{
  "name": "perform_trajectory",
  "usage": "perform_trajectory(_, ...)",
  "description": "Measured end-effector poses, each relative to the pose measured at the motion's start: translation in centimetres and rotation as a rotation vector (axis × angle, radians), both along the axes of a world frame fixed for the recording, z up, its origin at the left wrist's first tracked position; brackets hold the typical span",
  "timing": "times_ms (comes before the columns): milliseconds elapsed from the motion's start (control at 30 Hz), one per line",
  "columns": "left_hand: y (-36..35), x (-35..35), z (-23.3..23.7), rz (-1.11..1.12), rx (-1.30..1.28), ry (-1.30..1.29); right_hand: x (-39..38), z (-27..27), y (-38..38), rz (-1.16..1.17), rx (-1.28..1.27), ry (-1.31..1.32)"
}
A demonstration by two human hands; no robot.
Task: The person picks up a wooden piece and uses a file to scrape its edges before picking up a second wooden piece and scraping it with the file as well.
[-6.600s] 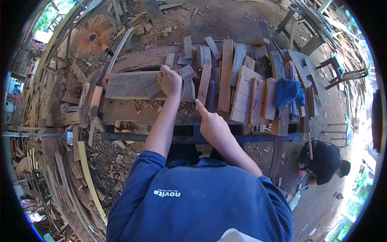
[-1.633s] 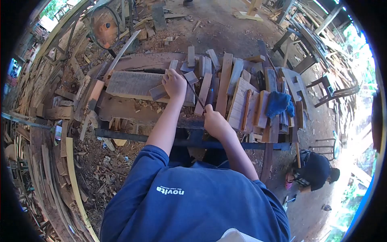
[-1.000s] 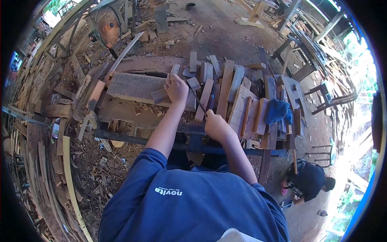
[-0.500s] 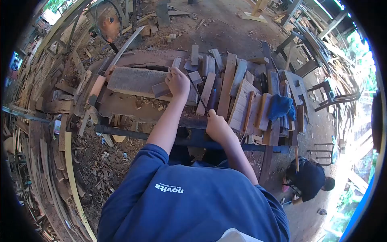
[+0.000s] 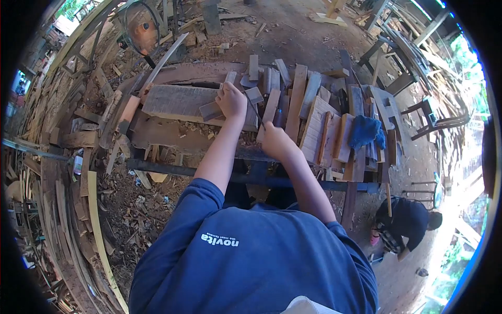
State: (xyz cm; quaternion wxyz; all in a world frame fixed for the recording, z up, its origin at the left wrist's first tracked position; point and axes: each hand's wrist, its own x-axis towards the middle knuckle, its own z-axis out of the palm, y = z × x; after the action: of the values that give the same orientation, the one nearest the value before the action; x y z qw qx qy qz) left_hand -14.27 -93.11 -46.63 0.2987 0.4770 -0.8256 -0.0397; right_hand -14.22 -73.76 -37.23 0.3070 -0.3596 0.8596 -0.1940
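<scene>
My left hand (image 5: 231, 101) is closed over a short piece of wood (image 5: 210, 111), pressing it on a thick wooden board (image 5: 178, 101). One end of the piece sticks out left of the hand, and a pale flat end (image 5: 254, 95) shows to its right. Closed on the near end of a thin dark file-like tool (image 5: 254, 109) is my right hand (image 5: 277, 141). The tool slants up and left, its far part overlapping the wood beside my left hand. The handle is hidden inside my right fist.
Several wooden blocks and planks (image 5: 296, 99) lie right of my hands, with a blue cloth (image 5: 364, 132) over some. A fan (image 5: 140, 27) stands at the back left. Another person (image 5: 408, 222) bends low at the right. Scrap wood (image 5: 65, 209) piles up on the left.
My right hand has moved forward and slightly left with the tool, closer to my left hand. My left hand keeps its hold on the wood. The person at the right has shifted slightly.
</scene>
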Motion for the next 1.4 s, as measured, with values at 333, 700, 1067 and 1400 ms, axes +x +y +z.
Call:
perform_trajectory(333, -0.6, 1.5, -0.5, -0.211, 0.094, 0.117, 7.6, -5.0, 11.9, -0.284, -0.372, -0.043)
perform_trajectory(700, -2.8, 4.8, 1.9, -0.720, 0.562, -0.261, 8.9, -8.5, 15.4, -0.353, -0.466, -0.073)
perform_trajectory(1067, -0.9, 7.4, 2.1, -0.708, 0.314, -0.212, 9.5, -9.5, 14.1, -0.265, -0.370, -0.101)
perform_trajectory(1400, -0.6, 6.6, 5.4, -0.724, 0.334, -0.144, 8.5, -7.1, 12.5, -0.281, -0.384, -0.105)
